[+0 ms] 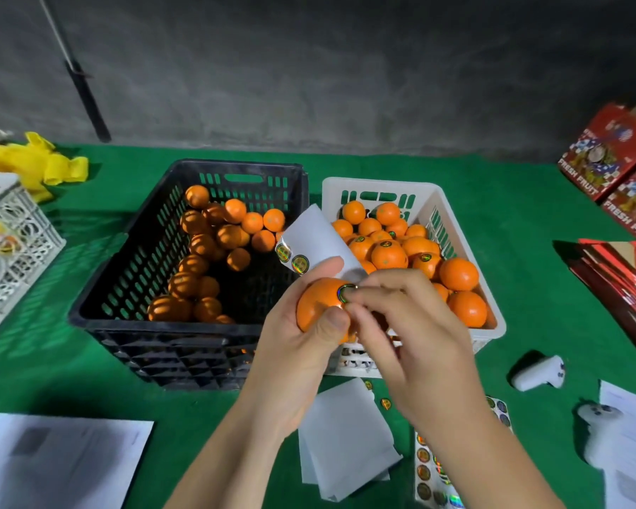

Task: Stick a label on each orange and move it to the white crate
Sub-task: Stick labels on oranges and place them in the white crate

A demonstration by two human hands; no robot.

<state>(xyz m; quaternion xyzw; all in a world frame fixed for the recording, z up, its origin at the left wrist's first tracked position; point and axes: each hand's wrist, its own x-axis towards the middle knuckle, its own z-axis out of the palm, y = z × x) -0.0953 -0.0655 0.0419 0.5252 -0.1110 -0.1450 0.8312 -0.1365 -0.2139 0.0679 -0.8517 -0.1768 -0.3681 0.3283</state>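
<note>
Looks like the job's somewhere past the halfway mark. The white crate point(452, 200) on the right is piled pretty full of oranges, and several of the ones on top clearly show round stickers. The black crate point(133, 251) to its left has a decent bunch of oranges left in it, maybe a bit over a dozen in view, scattered along the middle with bare floor showing on the near right side. No stickers can be made out on those, though the shadow in there makes it hard to be sure.

Right now the person's mid-label on one fruit. The left hand point(294, 347) is curled around the orange point(314, 303), thumb across the front, holding it up in front of the near edge of the two crates. The same hand also seems to have the white backing sheet point(316, 236) tucked between its fingers, with two shiny labels left near the sheet's lower edge. The right hand point(412, 325) has its fingers bunched together, the tips pressing a holographic label point(346, 292) onto the top of the orange.

So this one isn't in the white crate yet. Once the sticker's down it just needs a short hop right.

More sticker sheets point(428, 468) and spent backing paper lie on the green tabletop point(522, 200) near the person.
</note>
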